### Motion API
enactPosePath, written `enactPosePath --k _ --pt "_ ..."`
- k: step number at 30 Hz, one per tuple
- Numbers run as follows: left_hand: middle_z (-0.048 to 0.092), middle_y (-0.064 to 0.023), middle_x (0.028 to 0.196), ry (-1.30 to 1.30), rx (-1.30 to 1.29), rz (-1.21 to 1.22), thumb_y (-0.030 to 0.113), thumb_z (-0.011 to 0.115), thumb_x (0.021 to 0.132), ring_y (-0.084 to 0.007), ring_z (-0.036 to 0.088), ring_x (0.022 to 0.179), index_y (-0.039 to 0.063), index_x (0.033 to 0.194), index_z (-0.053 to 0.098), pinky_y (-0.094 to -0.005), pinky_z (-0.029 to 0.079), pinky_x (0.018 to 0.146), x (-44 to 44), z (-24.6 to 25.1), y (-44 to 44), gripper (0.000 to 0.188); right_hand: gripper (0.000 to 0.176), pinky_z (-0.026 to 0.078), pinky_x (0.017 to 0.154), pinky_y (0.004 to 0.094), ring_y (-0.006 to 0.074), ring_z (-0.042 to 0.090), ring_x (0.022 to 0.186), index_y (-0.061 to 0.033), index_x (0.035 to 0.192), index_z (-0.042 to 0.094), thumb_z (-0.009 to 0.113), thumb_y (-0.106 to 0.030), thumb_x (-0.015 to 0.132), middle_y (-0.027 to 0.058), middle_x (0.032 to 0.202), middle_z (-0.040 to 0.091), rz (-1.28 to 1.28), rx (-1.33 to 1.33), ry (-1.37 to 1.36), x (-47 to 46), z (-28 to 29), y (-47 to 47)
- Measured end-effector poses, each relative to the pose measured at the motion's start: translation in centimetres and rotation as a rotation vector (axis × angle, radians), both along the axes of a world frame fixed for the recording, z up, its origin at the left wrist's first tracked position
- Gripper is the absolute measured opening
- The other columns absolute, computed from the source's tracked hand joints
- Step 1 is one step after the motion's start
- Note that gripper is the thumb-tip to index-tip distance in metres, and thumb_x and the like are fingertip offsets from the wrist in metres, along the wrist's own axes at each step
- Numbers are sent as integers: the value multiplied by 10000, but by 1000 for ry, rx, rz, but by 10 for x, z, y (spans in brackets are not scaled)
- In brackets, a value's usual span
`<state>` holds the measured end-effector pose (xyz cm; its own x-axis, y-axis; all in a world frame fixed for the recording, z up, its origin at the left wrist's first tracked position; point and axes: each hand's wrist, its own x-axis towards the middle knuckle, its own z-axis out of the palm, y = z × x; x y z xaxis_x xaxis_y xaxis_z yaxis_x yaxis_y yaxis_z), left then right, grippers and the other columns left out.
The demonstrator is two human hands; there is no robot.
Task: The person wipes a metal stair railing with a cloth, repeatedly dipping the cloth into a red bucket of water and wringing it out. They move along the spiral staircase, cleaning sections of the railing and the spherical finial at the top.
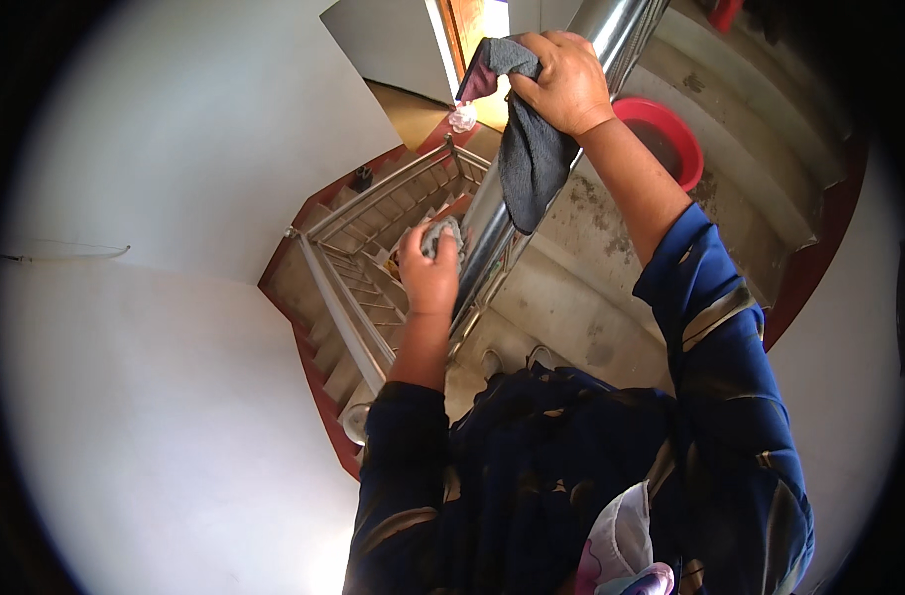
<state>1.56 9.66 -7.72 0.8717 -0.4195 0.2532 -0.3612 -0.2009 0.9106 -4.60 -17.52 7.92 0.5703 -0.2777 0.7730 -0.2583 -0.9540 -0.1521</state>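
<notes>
A thick, shiny metal handrail (489, 197) slants up and to the right in front of me. My right hand (571, 82) is on its upper stretch, gripping a dark grey cloth (532, 160). Part of that cloth hangs down over the rail, and a purplish corner sticks out to the left. Lower down, on the rail's left side, my left hand (430, 275) is closed around a crumpled light grey cloth (443, 242). Whether this second cloth touches the rail I cannot tell.
A red plastic basin (694, 145) holding dark water stands on the concrete stairs (571, 286) to the right. Metal railings (348, 297) enclose the stairwell at left, with lower steps beyond. A crumpled white bag (463, 117) lies near the doorway (471, 44). White wall (147, 186) fills the left.
</notes>
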Motion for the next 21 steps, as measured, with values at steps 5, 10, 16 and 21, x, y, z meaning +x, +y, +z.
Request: enactPosePath --k 5,10,16,21 --pt "605 -124 1129 -471 -30 -165 146 780 730 -333 595 1018 80 1024 677 -441 484 892 -50 -1 50 319 295 462 937 432 368 625 928 -111 1008 688 702 -219 735 126 926 682 235 225 -200 -24 -10 7" --pt "618 -122 1110 -352 126 -366 154 771 719 -335 588 1011 79 1009 672 -425 484 899 -94 -15 106 316 296 506 845 292 131 613 929 6 1128 602 684 -92 861 44 1019 651 405 993 -453 -104 -79 50" --pt "615 -174 1104 -200 32 -160 192 681 802 -337 581 1040 30 1044 641 -428 457 952 -85 7 108 294 485 552 874 404 246 668 971 -54 1312 510 699 -255 914 115 1145 655 -151 2145 -786 -149 -187 72" --pt "589 -181 1138 -302 -13 35 151 647 859 -339 566 1043 7 1087 608 -435 449 949 -44 16 83 272 335 548 904 437 295 681 982 -14 1213 536 604 -140 910 172 1087 672 371 2018 -680 -125 -178 59"
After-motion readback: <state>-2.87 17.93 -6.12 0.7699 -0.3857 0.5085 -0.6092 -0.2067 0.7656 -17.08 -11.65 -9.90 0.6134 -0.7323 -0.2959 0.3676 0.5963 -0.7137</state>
